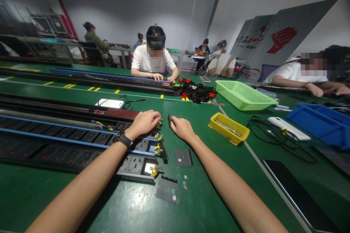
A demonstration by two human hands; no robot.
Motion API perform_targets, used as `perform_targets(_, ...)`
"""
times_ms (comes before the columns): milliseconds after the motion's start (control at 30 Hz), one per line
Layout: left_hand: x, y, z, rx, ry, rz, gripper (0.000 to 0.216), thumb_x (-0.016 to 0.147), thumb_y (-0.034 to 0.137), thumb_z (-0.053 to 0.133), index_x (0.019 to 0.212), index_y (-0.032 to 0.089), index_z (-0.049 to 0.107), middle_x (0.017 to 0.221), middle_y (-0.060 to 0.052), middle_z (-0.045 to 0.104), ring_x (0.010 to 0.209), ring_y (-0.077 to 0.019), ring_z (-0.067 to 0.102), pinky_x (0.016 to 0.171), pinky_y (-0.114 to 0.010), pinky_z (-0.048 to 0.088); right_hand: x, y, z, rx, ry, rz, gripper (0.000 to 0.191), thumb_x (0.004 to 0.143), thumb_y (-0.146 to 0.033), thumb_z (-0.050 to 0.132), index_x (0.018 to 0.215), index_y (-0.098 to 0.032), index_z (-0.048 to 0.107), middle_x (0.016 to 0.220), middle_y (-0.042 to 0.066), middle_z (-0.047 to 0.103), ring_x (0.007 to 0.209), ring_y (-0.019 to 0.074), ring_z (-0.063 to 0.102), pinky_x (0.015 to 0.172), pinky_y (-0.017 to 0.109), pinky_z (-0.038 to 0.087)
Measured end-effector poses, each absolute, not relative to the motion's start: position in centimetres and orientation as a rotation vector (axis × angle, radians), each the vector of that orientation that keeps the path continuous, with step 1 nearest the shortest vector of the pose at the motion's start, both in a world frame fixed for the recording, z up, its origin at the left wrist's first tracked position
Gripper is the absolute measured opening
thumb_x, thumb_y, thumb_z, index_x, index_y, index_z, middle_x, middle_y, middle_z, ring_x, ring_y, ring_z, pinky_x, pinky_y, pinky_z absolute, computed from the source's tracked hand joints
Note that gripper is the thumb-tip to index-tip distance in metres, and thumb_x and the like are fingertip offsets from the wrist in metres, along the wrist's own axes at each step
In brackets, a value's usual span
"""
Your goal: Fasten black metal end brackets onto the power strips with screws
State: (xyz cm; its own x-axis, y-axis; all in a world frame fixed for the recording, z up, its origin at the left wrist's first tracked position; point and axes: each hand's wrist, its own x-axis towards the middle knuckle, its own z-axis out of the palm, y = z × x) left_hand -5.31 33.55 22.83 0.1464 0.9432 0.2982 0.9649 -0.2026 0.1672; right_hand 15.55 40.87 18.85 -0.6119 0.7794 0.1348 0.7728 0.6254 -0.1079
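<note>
Reaching past two dark-grey squarish plates flat on the green tabletop; pinching a thin black plate upright in the right hand, near long black socket rails; curling the left hand over one rail end, cannot tell if gripping; facing a yellow plastic bin, then a light-green plastic basket.

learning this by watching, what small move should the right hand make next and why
Probably bring the small black plate left toward the socket strips: the right hand holds it upright, a gap away, and the left hand is by their ends.
</note>
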Motion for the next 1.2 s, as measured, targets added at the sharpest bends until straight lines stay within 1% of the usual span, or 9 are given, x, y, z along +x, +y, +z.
perform_targets(600,-5.24,33.54,22.83,-2.323,-1.948,-0.525,0.028,0.104,0.037,0.046,0.106,0.026,0.072,0.106,-0.004,0.072,0.100,-0.0218,0.066,0.081,-0.029,0.046,15.55,40.84,18.86,-1.298,-2.676,0.046,0.033,0.107,-0.036,0.036,0.123,-0.026,0.063,0.110,0.008,0.077,0.100,0.0237,0.072,0.080,0.028,0.045)
perform_targets(867,-5.20,33.54,22.85,-2.321,-1.944,-0.519,0.028,0.104,0.037,0.046,0.105,0.026,0.072,0.106,-0.003,0.072,0.100,-0.0222,0.067,0.079,-0.030,0.045,15.52,40.92,18.81,-1.303,-2.664,0.082,0.032,0.107,-0.035,0.037,0.122,-0.025,0.063,0.110,0.008,0.077,0.100,0.0235,0.071,0.080,0.028,0.045)
perform_targets(1200,-5.23,33.52,22.83,-2.318,-1.931,-0.525,0.027,0.104,0.037,0.047,0.105,0.026,0.071,0.105,-0.002,0.072,0.099,-0.0221,0.067,0.077,-0.030,0.044,15.55,40.91,18.69,-1.281,-2.664,0.045,0.032,0.107,-0.035,0.036,0.122,-0.026,0.063,0.108,0.008,0.077,0.097,0.0240,0.072,0.078,0.028,0.045)
